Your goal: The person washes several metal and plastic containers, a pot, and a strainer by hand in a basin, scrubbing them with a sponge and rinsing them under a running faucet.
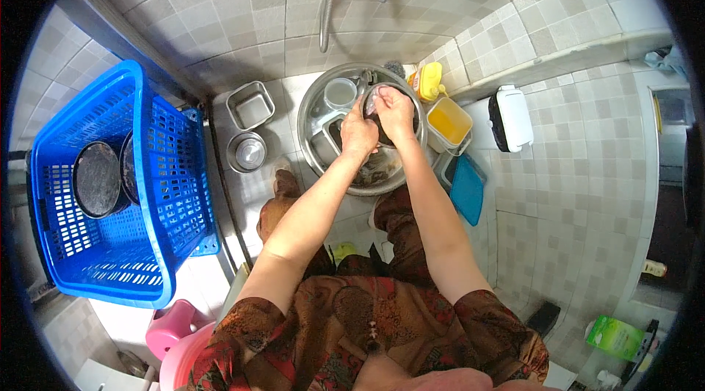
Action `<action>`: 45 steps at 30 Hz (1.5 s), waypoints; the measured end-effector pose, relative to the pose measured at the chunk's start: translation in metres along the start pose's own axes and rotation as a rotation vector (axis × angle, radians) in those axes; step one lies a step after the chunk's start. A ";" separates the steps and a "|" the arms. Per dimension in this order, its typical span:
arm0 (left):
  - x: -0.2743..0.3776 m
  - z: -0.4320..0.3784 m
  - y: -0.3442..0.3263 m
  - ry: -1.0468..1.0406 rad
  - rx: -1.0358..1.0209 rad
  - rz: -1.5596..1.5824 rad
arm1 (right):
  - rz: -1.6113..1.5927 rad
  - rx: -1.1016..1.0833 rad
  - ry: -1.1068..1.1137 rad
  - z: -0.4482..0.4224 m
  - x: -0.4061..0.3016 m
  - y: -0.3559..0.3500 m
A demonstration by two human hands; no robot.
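A large round metal basin rests on the floor before me. Over its right side, my left hand grips the rim of a dark round bowl. The fingers of my right hand are bent down inside this bowl; whether they pinch something there is hard to see. A translucent round tub sits at the back of the basin. A rectangular metal container lies left of my left hand, partly hidden by it. Murky water and dark bits show in the basin's front part.
A rectangular steel tin and a round steel bowl stand left of the basin. On its right are a yellow bottle, a tub of orange liquid and a blue lid. A blue basket holds blackened round pans.
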State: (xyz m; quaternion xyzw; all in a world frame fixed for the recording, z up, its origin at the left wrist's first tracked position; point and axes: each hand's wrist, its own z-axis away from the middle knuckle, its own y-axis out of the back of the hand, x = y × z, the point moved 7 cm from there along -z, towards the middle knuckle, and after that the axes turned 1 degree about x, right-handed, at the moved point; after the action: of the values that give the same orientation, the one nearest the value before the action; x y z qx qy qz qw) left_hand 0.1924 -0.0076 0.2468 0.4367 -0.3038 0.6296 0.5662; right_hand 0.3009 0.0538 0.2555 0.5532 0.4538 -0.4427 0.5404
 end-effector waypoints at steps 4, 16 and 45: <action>-0.003 -0.004 -0.006 -0.072 0.007 0.012 | 0.669 0.238 0.208 0.006 -0.045 0.022; -0.004 -0.002 0.007 -0.368 0.227 -0.247 | 1.174 -0.319 -0.205 0.005 0.051 0.003; 0.022 0.006 0.020 -0.371 0.148 -0.173 | 1.112 -0.094 0.144 -0.014 -0.040 0.057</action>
State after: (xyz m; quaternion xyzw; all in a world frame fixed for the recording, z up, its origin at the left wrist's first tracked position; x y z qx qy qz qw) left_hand 0.1749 -0.0061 0.2710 0.6100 -0.3172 0.5081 0.5188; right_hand 0.3485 0.0664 0.3065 0.7133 0.1489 -0.0317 0.6841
